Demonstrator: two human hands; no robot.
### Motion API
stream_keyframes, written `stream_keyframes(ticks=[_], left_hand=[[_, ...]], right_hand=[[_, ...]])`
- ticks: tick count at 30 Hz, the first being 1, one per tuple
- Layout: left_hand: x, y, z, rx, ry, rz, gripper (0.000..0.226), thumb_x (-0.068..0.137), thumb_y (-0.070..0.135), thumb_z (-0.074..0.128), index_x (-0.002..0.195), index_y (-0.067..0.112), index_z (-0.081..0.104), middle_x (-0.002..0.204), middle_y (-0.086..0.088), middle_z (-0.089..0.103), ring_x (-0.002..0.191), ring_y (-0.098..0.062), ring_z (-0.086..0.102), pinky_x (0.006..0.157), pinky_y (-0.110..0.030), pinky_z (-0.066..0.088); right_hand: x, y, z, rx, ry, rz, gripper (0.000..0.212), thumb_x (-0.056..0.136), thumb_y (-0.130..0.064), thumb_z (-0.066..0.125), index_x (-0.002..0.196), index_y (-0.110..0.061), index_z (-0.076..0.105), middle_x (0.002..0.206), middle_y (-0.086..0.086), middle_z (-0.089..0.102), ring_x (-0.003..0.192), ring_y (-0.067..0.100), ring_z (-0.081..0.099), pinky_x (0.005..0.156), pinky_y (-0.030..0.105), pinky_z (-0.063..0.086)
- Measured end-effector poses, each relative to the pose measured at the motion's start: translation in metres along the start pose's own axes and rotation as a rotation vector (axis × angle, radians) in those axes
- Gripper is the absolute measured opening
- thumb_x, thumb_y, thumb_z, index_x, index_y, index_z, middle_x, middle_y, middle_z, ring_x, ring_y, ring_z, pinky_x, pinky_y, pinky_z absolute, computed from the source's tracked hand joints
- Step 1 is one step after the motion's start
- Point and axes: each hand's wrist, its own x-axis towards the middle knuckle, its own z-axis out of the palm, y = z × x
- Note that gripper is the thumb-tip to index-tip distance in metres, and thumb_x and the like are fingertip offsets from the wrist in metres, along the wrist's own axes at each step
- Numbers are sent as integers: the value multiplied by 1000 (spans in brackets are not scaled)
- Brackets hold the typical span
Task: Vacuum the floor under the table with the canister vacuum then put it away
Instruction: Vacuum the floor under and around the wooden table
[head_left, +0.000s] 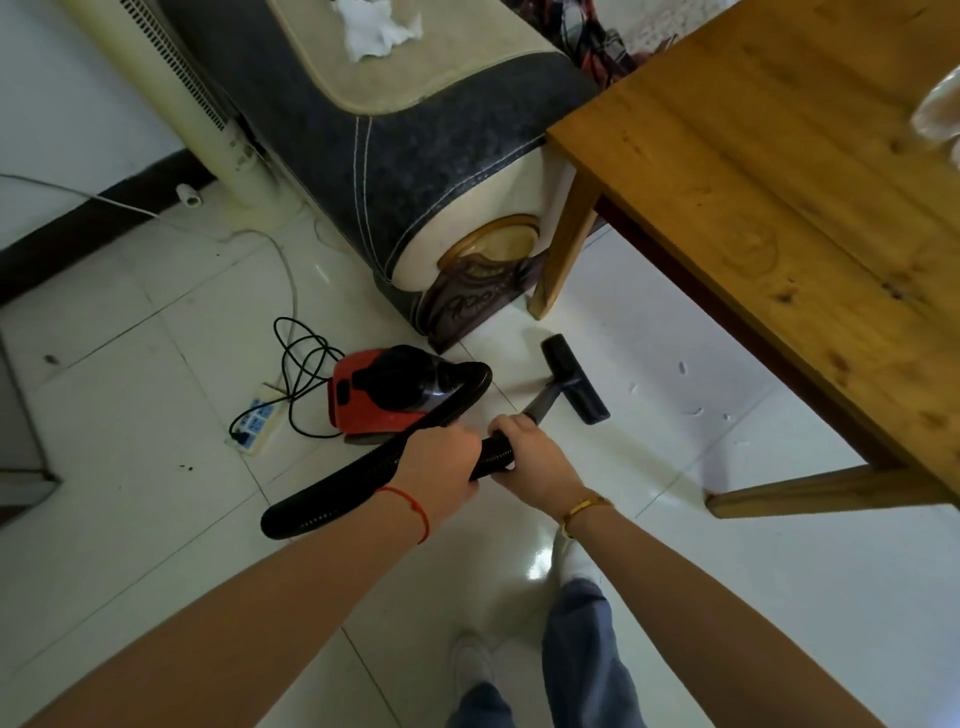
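Black ribbed hose (363, 473) runs through both fists: the left hand (439, 462) wraps it from above, and the right hand (530, 457), just ahead of it, curls round the end where the hose meets the wand (543, 400). From that forward grip the wand slopes down and away to the floor head (574, 379), which rests on the pale tile floor (675, 364) with its long axis lying across the wand's line. Beyond and to the right of the head stands the wooden table (779, 182), so the right hand is the nearer one and the push must go forward and rightward, past the table leg (563, 244). White scraps (696, 412), perhaps paper, lie under the table's edge. Behind the left hand the hose loops back to the red canister (358, 402), just left of the grip, with a power strip (258, 421) farther left.
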Motion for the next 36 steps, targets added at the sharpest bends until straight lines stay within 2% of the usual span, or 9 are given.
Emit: stream_keyframes(ticks=[2,6,9,14,20,24,26,31,36], left_hand=[[-9,-1,-1,-8,-18,13,22,91,24,54,110,13,53,102,-2,63,90,-19,64,68,-25,43],[-11,3,-1,-33,-47,30,20,89,24,55,106,13,54,97,-2,64,86,-19,65,67,-27,47],[-1,14,0,-62,-51,46,19,89,24,55,104,13,53,95,-2,64,84,-19,65,62,-26,41],[33,49,-8,-61,-56,91,20,89,23,55,105,12,52,95,-3,64,82,-20,65,60,-26,40],[91,96,-26,-71,-51,137,22,91,21,56,109,10,54,96,-5,64,84,-21,65,63,-26,40],[127,126,-35,-78,-49,167,20,92,20,55,108,9,54,83,-3,54,70,-19,55,63,-26,43],[144,138,-39,-95,-56,177,20,92,20,55,108,8,54,86,-4,58,75,-19,61,65,-26,46],[168,157,-50,-93,-50,176,20,92,19,56,109,7,54,95,-6,63,82,-21,64,62,-26,39],[165,146,-56,-101,-40,176,23,93,20,56,111,7,54,98,-6,65,85,-21,66,65,-26,44]], right_hand=[[-9,-8,2,-13,14,15,31,80,-18,69,107,-17,53,112,3,54,98,18,53,81,19,38],[-17,-9,2,-31,35,69,27,83,-18,67,104,-16,51,111,3,54,85,13,48,76,19,39],[-19,4,-3,-44,40,106,27,83,-17,67,104,-15,51,112,3,53,83,14,50,73,20,38],[-14,43,-27,-59,58,158,26,83,-16,68,103,-14,51,111,5,54,87,23,59,73,25,45],[-2,104,-73,-82,60,203,29,81,-12,68,104,-13,51,115,5,54,91,26,60,74,29,48],[7,141,-102,-89,47,208,32,79,-11,71,104,-15,52,115,5,54,92,26,60,76,32,50],[11,156,-115,-96,49,217,33,78,-10,72,105,-13,54,113,5,54,91,25,60,76,31,50],[18,182,-138,-91,33,214,36,77,-6,72,109,-11,56,114,6,55,93,26,61,78,33,52],[24,170,-141,-53,17,200,35,77,-6,73,106,-14,56,113,4,57,93,24,61,81,33,52]])
